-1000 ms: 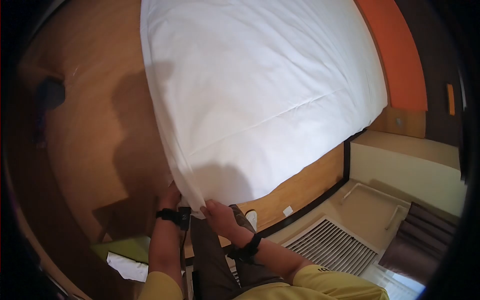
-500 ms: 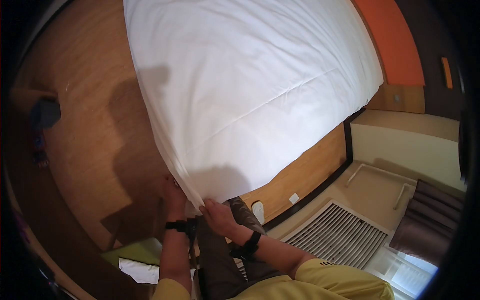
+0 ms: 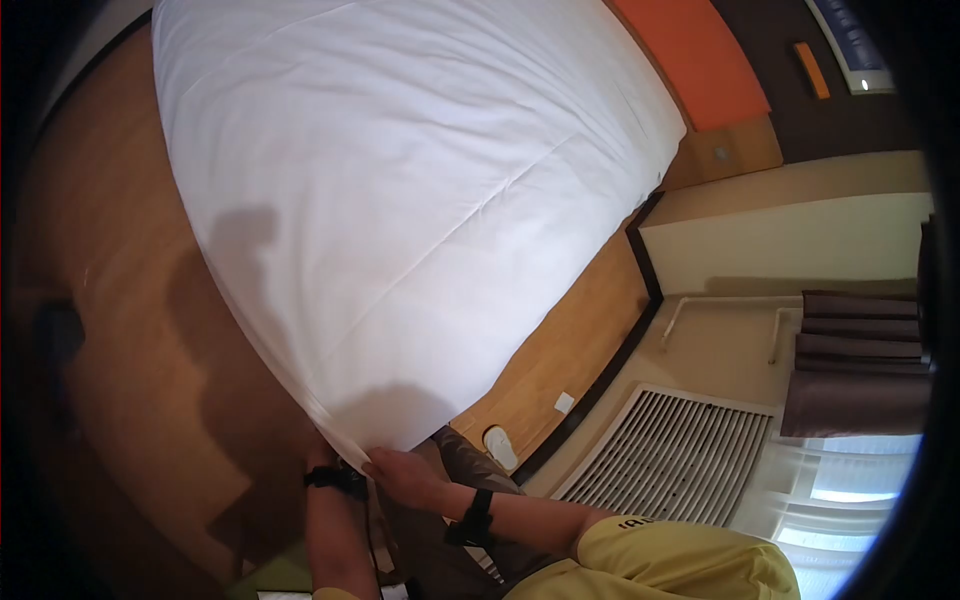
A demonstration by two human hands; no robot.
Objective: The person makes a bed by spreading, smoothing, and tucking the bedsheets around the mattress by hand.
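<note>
A white bed sheet (image 3: pixel 400 200) spreads over the bed, with soft wrinkles and one long diagonal crease. Its near corner is drawn out toward me into a narrow point. My right hand (image 3: pixel 405 478) is closed on that corner, fingers pinching the cloth. To its left, my left hand (image 3: pixel 320 455) is at the sheet's edge, low beside the corner. The fingers of that hand are hidden by shadow and cloth, so their grip does not show. A black band circles each wrist.
Wooden floor (image 3: pixel 110 330) runs along the left side of the bed. To the right are a white slipper (image 3: pixel 498 447), a small white square (image 3: pixel 564 402), a slatted vent grille (image 3: pixel 675 455), a pipe rail (image 3: pixel 735 300) and a dark curtain (image 3: pixel 850 385). An orange headboard panel (image 3: pixel 695 60) stands at the far end.
My view has shifted, so the bed now appears further left. Both hands appear lower and further left, the right one still pinching the corner. Less of my left hand shows now.
</note>
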